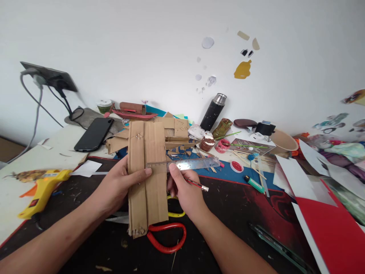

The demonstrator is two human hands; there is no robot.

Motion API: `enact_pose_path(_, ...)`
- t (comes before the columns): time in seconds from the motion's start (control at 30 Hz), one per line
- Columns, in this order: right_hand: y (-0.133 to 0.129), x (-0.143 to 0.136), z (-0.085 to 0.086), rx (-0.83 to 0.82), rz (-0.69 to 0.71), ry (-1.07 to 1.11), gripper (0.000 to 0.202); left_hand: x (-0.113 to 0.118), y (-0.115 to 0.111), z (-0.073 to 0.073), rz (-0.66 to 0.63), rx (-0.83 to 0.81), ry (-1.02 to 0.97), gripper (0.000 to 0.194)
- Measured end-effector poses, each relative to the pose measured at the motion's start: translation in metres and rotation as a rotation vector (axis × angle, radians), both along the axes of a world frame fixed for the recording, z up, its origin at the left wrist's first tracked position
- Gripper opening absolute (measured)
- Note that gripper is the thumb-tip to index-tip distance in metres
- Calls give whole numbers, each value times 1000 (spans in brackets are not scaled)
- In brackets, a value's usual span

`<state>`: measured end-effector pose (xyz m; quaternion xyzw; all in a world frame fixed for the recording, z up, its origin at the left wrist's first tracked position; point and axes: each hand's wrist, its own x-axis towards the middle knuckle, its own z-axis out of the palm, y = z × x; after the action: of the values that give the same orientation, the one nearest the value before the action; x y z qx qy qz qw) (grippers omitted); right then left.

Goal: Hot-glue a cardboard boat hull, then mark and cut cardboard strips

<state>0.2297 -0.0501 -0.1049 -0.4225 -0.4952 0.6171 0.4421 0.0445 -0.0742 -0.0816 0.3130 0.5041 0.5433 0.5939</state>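
Note:
My left hand (122, 182) grips a folded piece of corrugated cardboard (155, 201) from its left side, thumb laid across the front. A clear plastic ruler (196, 164) lies crosswise over the cardboard and sticks out to the right. In my right hand (188, 190) the ruler is pinched under the thumb, and a pencil (196, 184) is tucked between the fingers. Below and partly behind the cardboard are scissors with a red handle loop (167, 250) and a yellow one; a blade shows at the left.
A yellow glue gun (44, 196) and a black phone (94, 134) lie at the left. Toward the wall are a model boat (134, 111), cardboard scraps, a black flask (212, 112) and paint jars (222, 144). A green cutter (253, 184) and red card (327, 236) are at the right.

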Motion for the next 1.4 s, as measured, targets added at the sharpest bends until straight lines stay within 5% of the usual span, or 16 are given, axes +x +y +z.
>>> enact_pose_path(0.4, 2, 2, 1, -3, -17, 35, 70, 3, 0, 10, 24, -50, -21, 63)
enact_pose_path(1.4, 3, -1, -9, -53, 7, 104, 73, -3, 4, -4, 23, 7, 26, 63)
